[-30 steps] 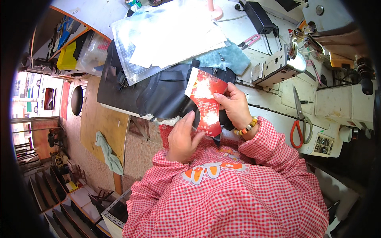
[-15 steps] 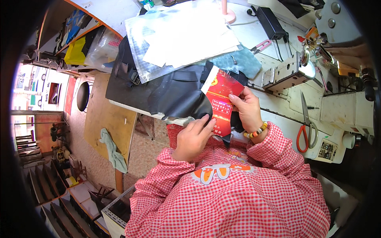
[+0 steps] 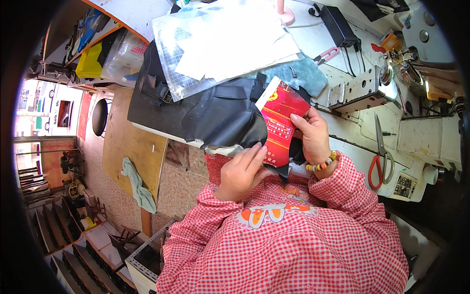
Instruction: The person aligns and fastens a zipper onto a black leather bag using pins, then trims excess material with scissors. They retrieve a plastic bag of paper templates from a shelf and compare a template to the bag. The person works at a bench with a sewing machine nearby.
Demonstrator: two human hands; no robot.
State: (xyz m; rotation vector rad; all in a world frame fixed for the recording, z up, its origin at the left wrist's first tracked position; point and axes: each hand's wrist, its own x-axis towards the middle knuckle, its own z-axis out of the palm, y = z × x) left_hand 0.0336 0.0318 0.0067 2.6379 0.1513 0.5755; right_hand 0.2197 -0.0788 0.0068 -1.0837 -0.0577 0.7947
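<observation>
A red printed card (image 3: 280,128) with a white strip along one edge lies slanted over black leather (image 3: 230,117) at the near edge of the table. My right hand (image 3: 315,135) grips the card's right side, thumb on top and the other fingers mostly hidden behind it. Black material shows beneath the card. My left hand (image 3: 241,172) is at the card's lower left, fingers stretched out, tips resting on the card's edge and the leather beside it. Its thumb is partly hidden.
White paper sheets (image 3: 230,49) on a clear gridded sheet cover the back of the leather. Right of my hands are a sewing machine (image 3: 360,90), red-and-grey-handled scissors (image 3: 379,164) and a small tray (image 3: 405,186). Pink snips (image 3: 327,55) lie farther back; a cloth (image 3: 139,186) hangs on a board at left.
The card and my right hand have shifted slightly right, and the card has tilted a little. My left hand stays at its lower edge. The whole view has moved slightly.
</observation>
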